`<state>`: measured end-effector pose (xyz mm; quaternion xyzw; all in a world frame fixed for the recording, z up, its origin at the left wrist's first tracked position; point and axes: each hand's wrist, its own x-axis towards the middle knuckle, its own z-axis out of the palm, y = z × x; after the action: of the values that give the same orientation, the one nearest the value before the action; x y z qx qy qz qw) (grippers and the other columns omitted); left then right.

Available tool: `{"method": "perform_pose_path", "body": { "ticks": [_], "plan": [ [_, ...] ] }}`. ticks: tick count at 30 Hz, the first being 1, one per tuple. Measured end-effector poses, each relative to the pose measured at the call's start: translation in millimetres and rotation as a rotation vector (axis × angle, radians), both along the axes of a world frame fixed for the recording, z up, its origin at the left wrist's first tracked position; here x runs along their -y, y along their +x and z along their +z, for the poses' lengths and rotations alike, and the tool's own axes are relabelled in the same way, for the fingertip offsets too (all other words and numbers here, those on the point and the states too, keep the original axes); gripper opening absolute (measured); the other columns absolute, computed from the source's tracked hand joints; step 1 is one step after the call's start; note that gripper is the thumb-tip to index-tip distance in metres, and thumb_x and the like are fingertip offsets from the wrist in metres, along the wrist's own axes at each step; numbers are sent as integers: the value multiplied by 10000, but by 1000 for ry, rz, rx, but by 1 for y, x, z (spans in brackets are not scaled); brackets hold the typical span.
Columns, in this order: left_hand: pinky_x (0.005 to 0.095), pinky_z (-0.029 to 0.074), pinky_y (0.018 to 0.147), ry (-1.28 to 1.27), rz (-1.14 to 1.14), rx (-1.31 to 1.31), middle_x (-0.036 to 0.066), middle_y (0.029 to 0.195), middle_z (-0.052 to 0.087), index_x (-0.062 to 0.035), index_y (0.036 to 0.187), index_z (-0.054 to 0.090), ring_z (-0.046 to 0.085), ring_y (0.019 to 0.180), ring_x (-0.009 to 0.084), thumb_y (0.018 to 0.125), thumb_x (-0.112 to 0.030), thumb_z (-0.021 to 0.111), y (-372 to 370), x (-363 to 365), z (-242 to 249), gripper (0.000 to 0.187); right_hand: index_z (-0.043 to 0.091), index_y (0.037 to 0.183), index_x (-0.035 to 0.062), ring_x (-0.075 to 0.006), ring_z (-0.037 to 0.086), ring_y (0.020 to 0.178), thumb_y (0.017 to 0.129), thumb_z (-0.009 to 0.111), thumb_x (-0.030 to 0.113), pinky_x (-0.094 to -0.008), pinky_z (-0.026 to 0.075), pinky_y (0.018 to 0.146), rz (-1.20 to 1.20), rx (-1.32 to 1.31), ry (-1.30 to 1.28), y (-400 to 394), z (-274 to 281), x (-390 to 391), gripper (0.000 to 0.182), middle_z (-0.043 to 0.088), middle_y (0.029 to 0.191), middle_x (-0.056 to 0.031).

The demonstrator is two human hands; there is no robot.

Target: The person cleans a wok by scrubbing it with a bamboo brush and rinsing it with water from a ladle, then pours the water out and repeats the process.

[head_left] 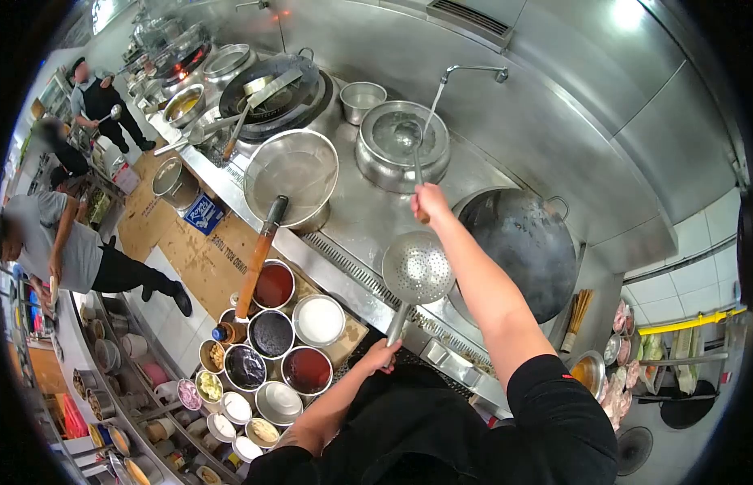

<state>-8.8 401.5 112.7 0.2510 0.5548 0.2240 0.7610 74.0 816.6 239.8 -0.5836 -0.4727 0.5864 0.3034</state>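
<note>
My right hand [427, 202] is closed round the handle of a ladle [407, 136]. The ladle's bowl is in a round metal pot of water [368, 153], and a faucet [473, 71] runs a stream of water into that pot. Lower down, my left hand [380, 356] grips the handle of a perforated skimmer [417, 267], held over the stove's front edge. The skimmer's bowl lies just left of a large dark wok [522, 250], which my right forearm partly covers.
A large mesh strainer [251, 190] with a wooden handle rests on a pot at left. Several bowls of sauces and seasonings, including a white one [319, 321], stand at lower left. Beyond are a black wok [310, 89] and co-workers [89, 250]. A bamboo brush [577, 317] stands at right.
</note>
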Motion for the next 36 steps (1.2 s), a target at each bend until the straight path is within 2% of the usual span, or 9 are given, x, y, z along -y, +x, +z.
{"method": "perform_pose_path", "body": {
  "ticks": [1, 4, 8, 10, 14, 16, 22, 26, 36],
  "plan": [
    [328, 566, 501, -9, -24, 3, 43, 773, 581, -76, 1164, 531, 649, 584, 165, 1022, -600, 555, 0, 1, 4, 544, 539, 912, 52, -221, 613, 553, 1015, 525, 206, -366, 504, 537, -15, -604, -397, 3, 8, -6, 185, 627, 722, -72],
    [348, 591, 533, -26, -67, -19, 56, 795, 595, -57, 1178, 535, 670, 610, 188, 1023, -607, 541, -3, 3, 6, 572, 485, 858, 76, -87, 475, 496, 1039, 486, 196, -272, 404, 469, -106, -1118, -640, 16, 53, 13, 217, 472, 664, 38],
    [368, 595, 552, 70, -225, -271, 126, 881, 670, -16, 1125, 573, 722, 682, 225, 1019, -646, 502, -14, 0, 8, 643, 452, 1121, -13, -71, 497, 497, 1048, 505, 164, -254, 381, 430, -118, -1373, -698, 59, 84, 43, 199, 505, 725, 12],
    [467, 569, 829, 406, -503, -687, 245, 1023, 707, 16, 1107, 631, 714, 959, 387, 1014, -641, 504, -30, -4, 9, 676, 396, 1234, -48, -68, 496, 495, 1048, 513, 135, -232, 366, 419, -94, -1403, -671, 85, 110, 66, 286, 507, 761, 3],
    [485, 539, 875, 1008, -334, -981, 226, 1042, 713, -10, 1101, 696, 687, 974, 417, 972, -420, 645, -51, -30, 28, 432, 435, 1269, -143, -81, 502, 502, 1074, 474, 146, -252, 388, 415, 27, -1558, -708, 149, 163, 121, 351, 506, 826, -40],
    [496, 543, 886, 865, -281, -841, 210, 1047, 727, -29, 1153, 710, 681, 1009, 417, 945, -302, 687, -35, -70, 88, 344, 433, 1312, -159, -90, 502, 503, 1084, 449, 155, -261, 397, 419, 33, -1609, -726, 182, 199, 159, 389, 500, 831, -37],
    [360, 564, 865, 1130, -130, -314, 118, 1050, 743, -16, 1186, 703, 707, 967, 208, 1004, -218, 677, 97, -199, 171, 273, 397, 1440, -133, -90, 475, 474, 1117, 381, 210, -294, 423, 425, -73, -1578, -693, 282, 272, 271, 472, 483, 859, -32],
    [329, 582, 904, 477, -290, 197, 56, 1069, 696, 0, 1221, 667, 683, 994, 178, 1048, -201, 628, 207, -264, 168, 268, 487, 1385, -65, -76, 470, 470, 1117, 416, 230, -296, 402, 386, -159, -1288, -538, 334, 284, 329, 404, 481, 813, -18],
    [338, 519, 528, 548, -353, -174, 108, 746, 713, -24, 775, 720, 667, 596, 199, 864, -54, 722, 346, -353, 76, 94, 19, 1648, -11, -137, 495, 469, 1036, 565, 148, -279, 390, 401, -395, -420, -132, 372, 242, 418, 835, 523, 758, -30]
  ]
}}
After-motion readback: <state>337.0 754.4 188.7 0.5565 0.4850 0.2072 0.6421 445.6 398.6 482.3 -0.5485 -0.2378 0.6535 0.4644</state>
